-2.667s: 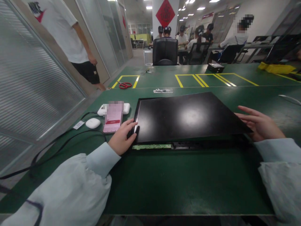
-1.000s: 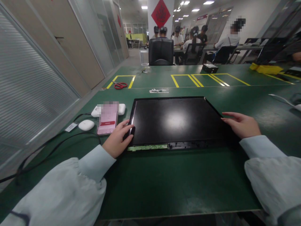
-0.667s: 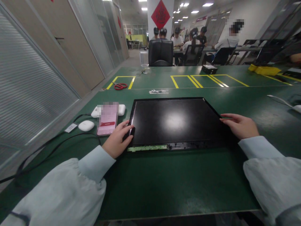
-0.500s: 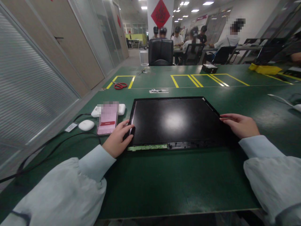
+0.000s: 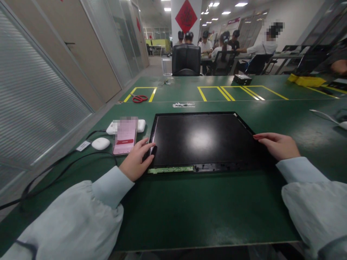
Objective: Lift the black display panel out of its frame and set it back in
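A flat black screen panel lies on the green table, a bright reflection near its middle. Along its near edge, on the left half, runs a green circuit strip. My left hand grips the panel's left edge, fingers over the rim and thumb near the lower corner. On the opposite side my right hand has its fingertips pressed together at the right edge; the thumb is partly hidden. A pink-screened phone rests left of my left hand, against a white device.
Beside the phone are a white rounded case and black cables. Farther back lie red scissors, small white scraps, yellow tape outlines and a black box. Several people sit beyond a black chair.
The whole view has shifted very slightly. Both hands keep their places on the panel's edges, and a seated person in the background has an arm stretched farther out.
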### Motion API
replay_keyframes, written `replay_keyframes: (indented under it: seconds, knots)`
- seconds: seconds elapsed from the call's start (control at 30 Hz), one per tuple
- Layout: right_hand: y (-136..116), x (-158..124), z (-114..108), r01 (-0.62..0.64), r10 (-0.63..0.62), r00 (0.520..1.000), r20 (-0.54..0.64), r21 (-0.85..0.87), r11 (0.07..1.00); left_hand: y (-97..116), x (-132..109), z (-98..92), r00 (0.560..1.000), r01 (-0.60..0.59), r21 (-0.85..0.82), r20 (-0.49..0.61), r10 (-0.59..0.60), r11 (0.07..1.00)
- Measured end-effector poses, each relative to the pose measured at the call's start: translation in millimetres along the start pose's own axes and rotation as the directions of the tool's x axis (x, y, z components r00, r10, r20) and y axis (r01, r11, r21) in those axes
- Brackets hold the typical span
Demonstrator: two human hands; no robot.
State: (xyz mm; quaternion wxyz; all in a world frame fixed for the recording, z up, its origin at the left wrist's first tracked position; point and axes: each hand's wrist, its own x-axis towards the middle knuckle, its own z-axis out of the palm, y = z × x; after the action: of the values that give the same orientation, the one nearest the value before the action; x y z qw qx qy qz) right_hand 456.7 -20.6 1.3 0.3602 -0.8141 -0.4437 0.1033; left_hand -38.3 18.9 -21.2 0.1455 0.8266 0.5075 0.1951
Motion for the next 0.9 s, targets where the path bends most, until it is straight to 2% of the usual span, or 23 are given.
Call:
replay_keyframes:
  seconds: [0.2,0.33,0.63,0.77,0.9]
  knots:
    - [6,4,1,0.009,-0.009,1.000,0.007,-0.045,0.999,-2,0,3.0,1.000,-0.011,0.014,-0.021,0.011,1.000]
    - [8,5,1,0.028,-0.028,1.000,-0.014,-0.006,1.000,-4,-1,3.3,1.000,-0.003,0.028,-0.019,0.004,1.000]
    - [2,3,1,-0.055,0.055,0.998,-0.018,0.020,0.998,-4,1,3.8,0.999,-0.035,0.032,0.034,0.034,0.999]
    - [10,10,8,0.030,-0.031,0.997,0.066,0.019,0.999,-3,0,4.4,0.998,-0.032,0.030,0.046,0.031,0.999]
    - [19,17,13,0.030,-0.023,0.979,0.200,-0.030,0.999,-5,1,5.7,0.999,-0.029,0.033,0.043,0.027,0.999]
